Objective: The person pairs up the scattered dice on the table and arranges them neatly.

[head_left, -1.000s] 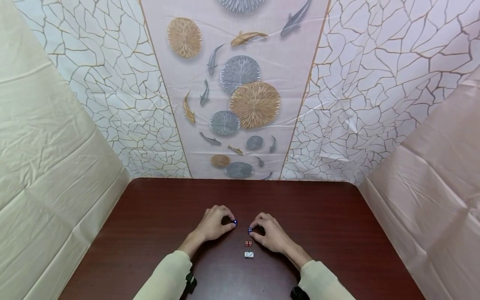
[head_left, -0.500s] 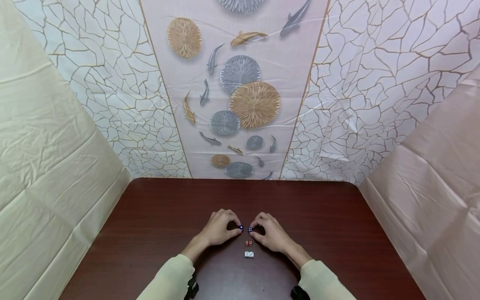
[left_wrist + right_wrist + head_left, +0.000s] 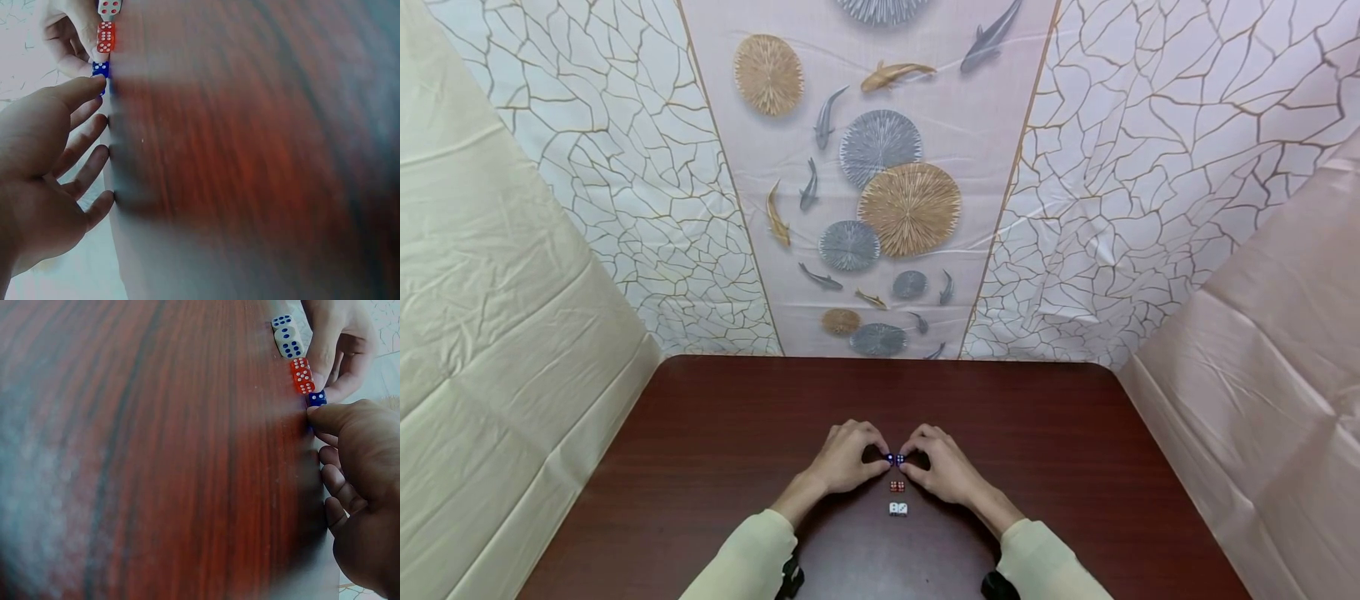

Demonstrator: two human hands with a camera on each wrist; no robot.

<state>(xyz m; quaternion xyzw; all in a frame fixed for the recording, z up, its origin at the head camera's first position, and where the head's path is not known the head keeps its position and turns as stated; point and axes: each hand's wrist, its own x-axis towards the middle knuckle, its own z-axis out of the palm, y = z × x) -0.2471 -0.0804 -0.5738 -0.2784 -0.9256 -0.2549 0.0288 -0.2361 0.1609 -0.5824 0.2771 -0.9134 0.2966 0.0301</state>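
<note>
In the head view my left hand (image 3: 846, 458) pinches a blue die (image 3: 891, 459) between thumb and index finger. Facing it, the right hand (image 3: 943, 465) pinches a second blue die (image 3: 900, 460), and the two dice sit side by side at the meeting fingertips. A pair of red dice (image 3: 897, 487) lies just nearer to me, and a pair of white dice (image 3: 898, 509) nearer still, roughly in line. From the right wrist, one blue die (image 3: 317, 398) shows beside the red dice (image 3: 302, 376), partly covered by my fingers.
The dark reddish-brown table (image 3: 737, 400) has a patterned cloth backdrop (image 3: 880, 192) behind its far edge. Pale cloth hangs along the left (image 3: 512, 333) and right (image 3: 1262, 350) sides.
My left hand has moved right and slightly nearer with its blue die, bringing it up beside the other blue die. The right hand has stayed in place, as have the red and white dice.
</note>
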